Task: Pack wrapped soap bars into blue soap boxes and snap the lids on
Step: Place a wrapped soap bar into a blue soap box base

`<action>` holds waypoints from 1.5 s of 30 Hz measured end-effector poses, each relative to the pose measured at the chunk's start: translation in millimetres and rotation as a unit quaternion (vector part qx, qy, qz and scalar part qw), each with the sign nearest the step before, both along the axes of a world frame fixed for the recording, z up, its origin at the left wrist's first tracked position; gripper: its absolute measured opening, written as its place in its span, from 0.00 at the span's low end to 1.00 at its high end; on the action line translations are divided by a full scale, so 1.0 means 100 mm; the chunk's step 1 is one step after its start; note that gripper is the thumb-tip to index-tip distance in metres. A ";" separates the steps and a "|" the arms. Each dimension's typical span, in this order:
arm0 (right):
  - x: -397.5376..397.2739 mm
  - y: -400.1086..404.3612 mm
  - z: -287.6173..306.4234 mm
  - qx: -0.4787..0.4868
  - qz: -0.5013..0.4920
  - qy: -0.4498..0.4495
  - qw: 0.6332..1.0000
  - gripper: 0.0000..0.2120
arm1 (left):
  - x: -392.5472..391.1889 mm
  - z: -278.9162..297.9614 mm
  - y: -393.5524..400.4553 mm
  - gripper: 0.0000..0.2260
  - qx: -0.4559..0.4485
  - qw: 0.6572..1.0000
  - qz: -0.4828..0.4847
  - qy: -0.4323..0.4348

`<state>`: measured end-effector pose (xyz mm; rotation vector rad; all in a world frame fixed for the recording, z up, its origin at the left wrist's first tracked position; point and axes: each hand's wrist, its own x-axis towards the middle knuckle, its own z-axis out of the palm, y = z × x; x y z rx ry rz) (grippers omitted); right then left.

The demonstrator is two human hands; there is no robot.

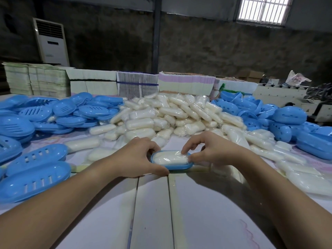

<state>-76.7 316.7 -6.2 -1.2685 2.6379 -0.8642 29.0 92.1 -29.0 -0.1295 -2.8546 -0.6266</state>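
The left hand (138, 157) grips the left end of a blue soap box (177, 165) on the table (197, 212), and the right hand (212, 151) pinches its right end, fingertips pressing the wrapped soap bar (168, 158) lying inside it. Just behind rises a heap of wrapped bars (170, 114), flanked by blue slotted lids (36, 173) at left and blue perforated bases (280, 119) at right. The box's far rim is hidden by fingers. Stacked flat cartons (89, 81), an air conditioner (52, 42) and a barred window (262, 9) stand beyond

2 bare forearms, uncovered from the bottom edge of the view up to the wrists — no sleeve, cuff or glove in sight. Left hand (138, 157) and right hand (213, 150) bare too — no ring, watch or bracelet visible. Fingernails short, unpainted.
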 end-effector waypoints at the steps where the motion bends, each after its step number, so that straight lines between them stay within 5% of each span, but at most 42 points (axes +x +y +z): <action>1: 0.00 0.01 0.01 0.000 0.006 -0.004 1.000 0.09 | 0.01 0.02 -0.02 0.24 -0.010 1.000 -0.007 -0.010; 23: 0.07 0.04 0.05 0.006 -0.009 -0.038 0.999 0.08 | 0.01 -0.01 -0.06 0.09 0.061 0.998 0.004 -0.010; 28: -0.07 0.11 0.09 -0.074 -0.069 -0.015 0.995 0.07 | 0.03 -0.03 0.01 0.10 0.065 0.998 -0.013 0.013; 33: -0.53 0.50 0.08 -0.149 -0.271 0.074 0.948 0.10 | 0.04 -0.03 0.01 0.08 0.065 0.998 -0.017 0.007; 38: -0.96 1.46 0.12 -0.110 -0.526 0.177 0.824 0.15 | 0.00 -0.05 -0.06 0.16 0.077 0.996 -0.028 0.017; 41: -1.09 2.05 -0.05 -0.054 -0.613 0.164 0.771 0.16 | -0.10 -0.15 -0.15 0.19 0.042 0.997 -0.025 0.059; 45: -1.25 2.30 -0.24 -0.008 -0.653 0.075 0.753 0.12 | -0.35 -0.52 -0.47 0.25 0.051 0.998 -0.024 0.037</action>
